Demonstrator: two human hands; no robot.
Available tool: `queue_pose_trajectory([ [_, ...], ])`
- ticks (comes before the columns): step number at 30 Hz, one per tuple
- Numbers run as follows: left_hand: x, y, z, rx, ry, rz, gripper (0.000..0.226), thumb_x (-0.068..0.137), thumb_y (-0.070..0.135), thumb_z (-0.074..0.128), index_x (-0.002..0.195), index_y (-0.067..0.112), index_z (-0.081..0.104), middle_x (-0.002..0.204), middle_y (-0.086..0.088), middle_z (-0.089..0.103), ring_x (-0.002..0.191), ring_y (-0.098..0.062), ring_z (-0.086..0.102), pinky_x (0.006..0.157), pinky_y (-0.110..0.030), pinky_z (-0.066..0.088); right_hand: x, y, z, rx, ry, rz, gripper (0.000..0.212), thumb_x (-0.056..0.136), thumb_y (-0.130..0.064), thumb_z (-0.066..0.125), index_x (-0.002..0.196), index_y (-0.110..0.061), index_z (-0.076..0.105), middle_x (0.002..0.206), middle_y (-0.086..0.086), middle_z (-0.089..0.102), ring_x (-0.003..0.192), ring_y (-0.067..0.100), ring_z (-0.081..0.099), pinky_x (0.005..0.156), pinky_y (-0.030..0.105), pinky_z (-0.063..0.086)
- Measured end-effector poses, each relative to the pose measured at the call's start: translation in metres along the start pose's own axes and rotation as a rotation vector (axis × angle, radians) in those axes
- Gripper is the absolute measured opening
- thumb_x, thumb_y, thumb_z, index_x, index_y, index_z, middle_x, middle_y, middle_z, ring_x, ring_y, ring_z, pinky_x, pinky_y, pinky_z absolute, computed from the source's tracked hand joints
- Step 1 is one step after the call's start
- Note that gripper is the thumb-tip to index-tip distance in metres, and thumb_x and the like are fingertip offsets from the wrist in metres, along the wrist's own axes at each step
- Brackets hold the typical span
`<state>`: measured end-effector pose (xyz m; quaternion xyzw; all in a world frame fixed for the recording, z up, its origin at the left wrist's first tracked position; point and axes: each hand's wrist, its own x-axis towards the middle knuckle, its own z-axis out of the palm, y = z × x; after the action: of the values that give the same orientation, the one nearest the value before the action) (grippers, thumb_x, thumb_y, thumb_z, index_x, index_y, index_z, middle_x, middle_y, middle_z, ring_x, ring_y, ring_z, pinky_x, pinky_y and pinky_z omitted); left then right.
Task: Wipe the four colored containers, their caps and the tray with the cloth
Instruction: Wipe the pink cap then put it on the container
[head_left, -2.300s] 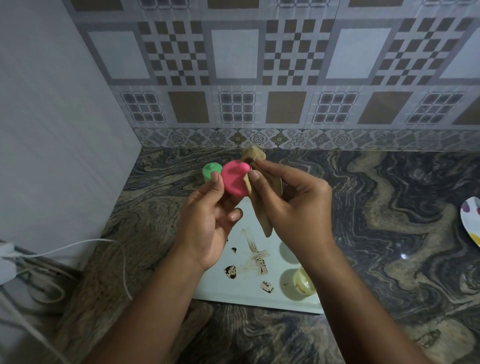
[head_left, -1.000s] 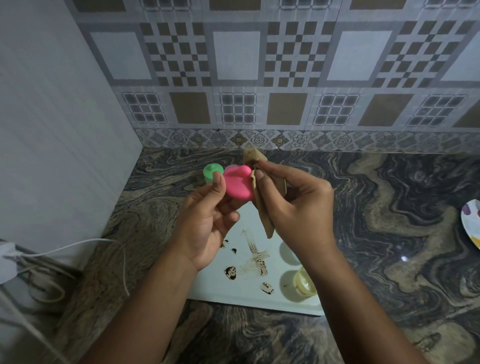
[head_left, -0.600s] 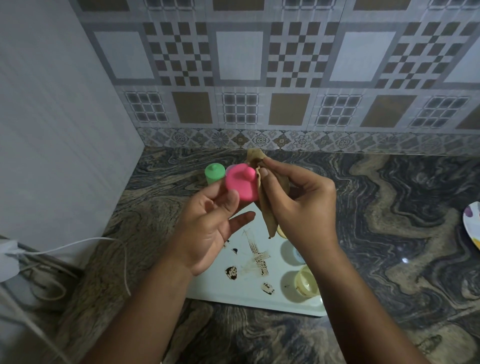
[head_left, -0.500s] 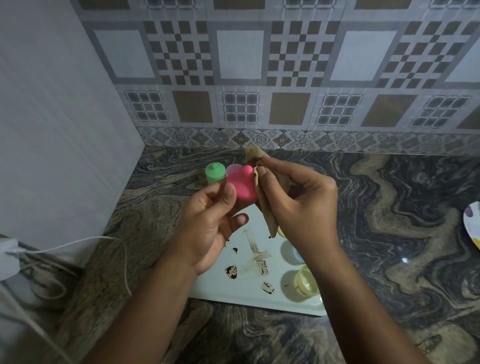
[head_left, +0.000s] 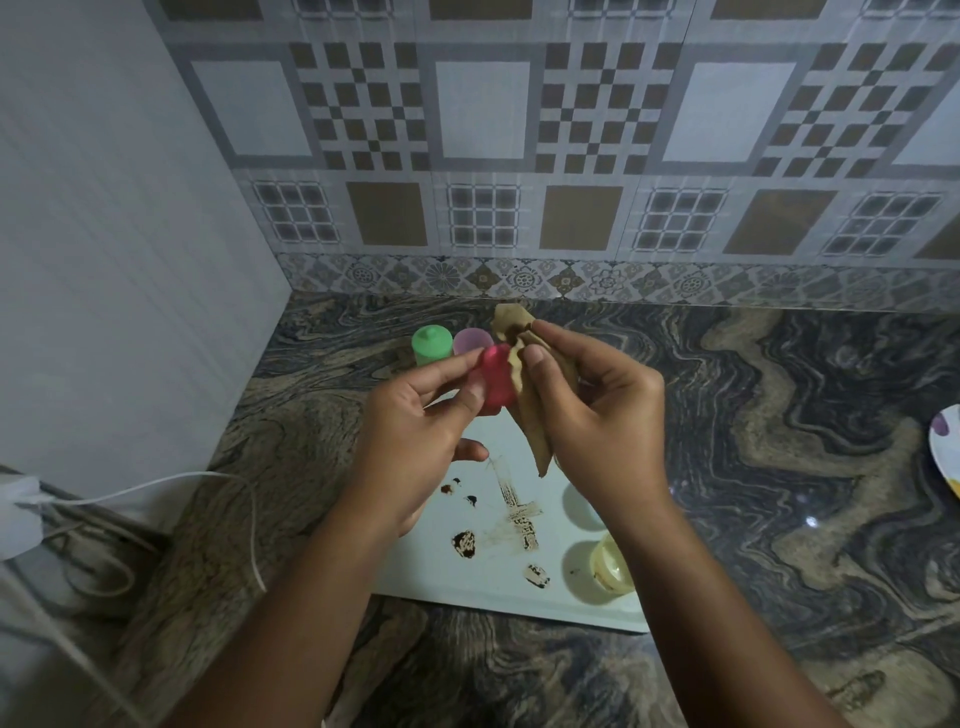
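Pink cap (head_left: 493, 382) is pinched above the tray (head_left: 467, 587) by the left hand (head_left: 415, 447); cloth (head_left: 535, 415) is gripped against it by the right hand (head_left: 597, 415). Tray stains (head_left: 519, 519) are not yet wiped.

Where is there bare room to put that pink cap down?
Widest free patch: the marbled counter between the white tray and the spotted plate. The tray's near-left corner, beside the brown smears, is bare. Crowded: its far end with the green capped container and pink open container, and the yellow container at its right.
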<state>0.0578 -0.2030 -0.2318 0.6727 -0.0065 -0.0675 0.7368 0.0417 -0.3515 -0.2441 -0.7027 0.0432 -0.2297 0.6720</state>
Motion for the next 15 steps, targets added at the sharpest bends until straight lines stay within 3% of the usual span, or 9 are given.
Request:
queue_pose_trajectory([
  [4, 0.002, 0.001, 0.001, -0.018, 0.006, -0.007, 0.027, 0.093, 0.008, 0.065, 0.114, 0.024, 0.070, 0.109, 0.005, 0.075, 0.094, -0.012, 0.074, 0.056, -0.029, 0.059, 0.001, 0.000, 0.001, 0.049, -0.009, 0.020, 0.024, 0.098, -0.006, 0.068, 0.121, -0.008, 0.074, 0.104, 0.001, 0.080, 0.098, 0.012, 0.077, 0.084, 0.028, 0.062],
  [8, 0.009, -0.005, -0.003, 0.142, 0.083, 0.070, 0.008, 0.089, 0.029, 0.071, 0.096, 0.033, 0.072, 0.093, 0.004, 0.077, 0.088, -0.012, 0.074, 0.056, -0.031, 0.057, 0.001, 0.000, 0.002, 0.033, -0.039, 0.026, 0.022, 0.099, -0.005, 0.066, 0.120, -0.006, 0.073, 0.101, 0.001, 0.081, 0.096, 0.012, 0.077, 0.084, 0.032, 0.063],
  [11, 0.019, -0.016, -0.009, 0.274, 0.144, 0.170, 0.007, 0.088, 0.031, 0.073, 0.092, 0.037, 0.073, 0.093, 0.010, 0.076, 0.090, -0.006, 0.071, 0.074, -0.029, 0.056, 0.002, 0.006, 0.004, -0.054, -0.021, -0.016, 0.027, 0.099, -0.012, 0.068, 0.125, -0.011, 0.072, 0.106, -0.001, 0.080, 0.100, 0.011, 0.076, 0.089, 0.041, 0.063],
  [13, 0.025, -0.023, -0.014, 0.367, 0.181, 0.265, 0.008, 0.089, 0.030, 0.073, 0.094, 0.036, 0.074, 0.100, 0.014, 0.074, 0.096, 0.000, 0.068, 0.084, -0.024, 0.053, 0.005, 0.016, 0.003, -0.171, 0.011, -0.088, 0.036, 0.099, -0.018, 0.068, 0.135, -0.015, 0.067, 0.105, -0.013, 0.077, 0.097, 0.005, 0.075, 0.089, 0.034, 0.061],
  [15, 0.032, -0.030, -0.020, 0.476, 0.225, 0.355, 0.008, 0.089, 0.027, 0.073, 0.097, 0.028, 0.076, 0.105, 0.012, 0.070, 0.098, 0.003, 0.064, 0.084, -0.015, 0.050, 0.009, 0.030, 0.000, -0.281, 0.047, -0.140, 0.040, 0.099, -0.017, 0.068, 0.139, -0.015, 0.064, 0.094, -0.022, 0.072, 0.080, -0.008, 0.069, 0.078, 0.017, 0.056],
])
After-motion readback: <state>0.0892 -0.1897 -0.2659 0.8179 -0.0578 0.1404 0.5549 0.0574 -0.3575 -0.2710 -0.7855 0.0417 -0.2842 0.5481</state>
